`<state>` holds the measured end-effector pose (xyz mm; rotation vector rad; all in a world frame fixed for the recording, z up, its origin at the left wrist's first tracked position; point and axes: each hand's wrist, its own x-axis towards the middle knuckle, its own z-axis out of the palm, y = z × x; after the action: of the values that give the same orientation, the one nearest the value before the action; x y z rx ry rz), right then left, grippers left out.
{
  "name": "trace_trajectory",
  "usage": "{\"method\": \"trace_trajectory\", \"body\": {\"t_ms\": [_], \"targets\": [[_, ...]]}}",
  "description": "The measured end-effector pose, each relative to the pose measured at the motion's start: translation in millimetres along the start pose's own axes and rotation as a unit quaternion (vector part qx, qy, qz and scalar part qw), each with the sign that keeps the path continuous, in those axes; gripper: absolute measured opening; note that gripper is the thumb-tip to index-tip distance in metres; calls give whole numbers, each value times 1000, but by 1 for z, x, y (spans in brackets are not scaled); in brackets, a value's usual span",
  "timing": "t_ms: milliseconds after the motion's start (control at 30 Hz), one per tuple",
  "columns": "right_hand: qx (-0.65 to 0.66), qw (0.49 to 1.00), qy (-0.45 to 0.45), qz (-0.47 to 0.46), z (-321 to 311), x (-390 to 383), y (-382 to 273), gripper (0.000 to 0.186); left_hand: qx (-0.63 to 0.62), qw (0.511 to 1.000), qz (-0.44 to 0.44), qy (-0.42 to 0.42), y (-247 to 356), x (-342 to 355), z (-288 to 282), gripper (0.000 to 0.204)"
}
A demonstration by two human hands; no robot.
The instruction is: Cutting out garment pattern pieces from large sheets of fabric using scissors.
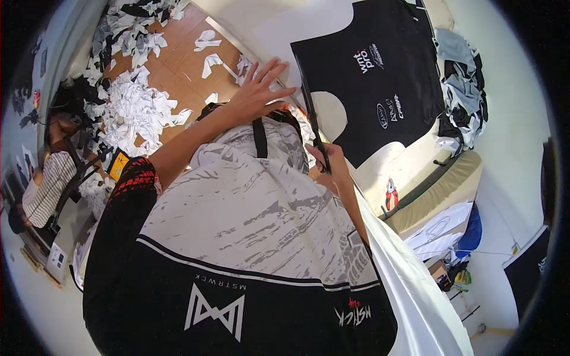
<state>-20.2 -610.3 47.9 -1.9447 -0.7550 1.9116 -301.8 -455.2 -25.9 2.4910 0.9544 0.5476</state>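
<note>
A black fabric panel (pixel 392 77) with white and red prints lies on white sheet material (pixel 330 110) on the work table. My right hand (pixel 333 163) is closed around the handles of black scissors (pixel 313 121). Their long blades point away from me, along the panel's left edge. To the left of the blades, my left hand (pixel 264 88) is spread flat near the table's edge, with its fingertips by the sheet. Whether it presses on the material, I cannot tell. Part of the right hand's grip is hidden behind the handles.
White scraps (pixel 139 107) cover much of the wooden floor (pixel 175 56) at left. A person in striped clothing (pixel 50 184) is at the far left. Grey and black cloth (pixel 460 89) is heaped at right. Red-handled snips (pixel 390 194) lie by a padded beige roll (pixel 439 193).
</note>
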Motion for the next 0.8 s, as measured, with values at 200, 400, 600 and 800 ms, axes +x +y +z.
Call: {"method": "trace_trajectory", "body": {"t_ms": [200, 400, 600, 800], "targets": [[-25, 999, 35, 0, 6, 1, -9, 45, 0, 1000, 1, 8, -2, -1, -3, 43], [-38, 999, 9, 12, 3, 5, -48, 41, 9, 1000, 6, 12, 5, 5, 2, 45], [-18, 999, 29, -6, 1, 15, -46, 50, -9, 1000, -2, 4, 15, 12, 4, 52], [-59, 997, 50, 5, -2, 23, -39, 57, -17, 1000, -10, 13, 15, 17, 5, 49]]}}
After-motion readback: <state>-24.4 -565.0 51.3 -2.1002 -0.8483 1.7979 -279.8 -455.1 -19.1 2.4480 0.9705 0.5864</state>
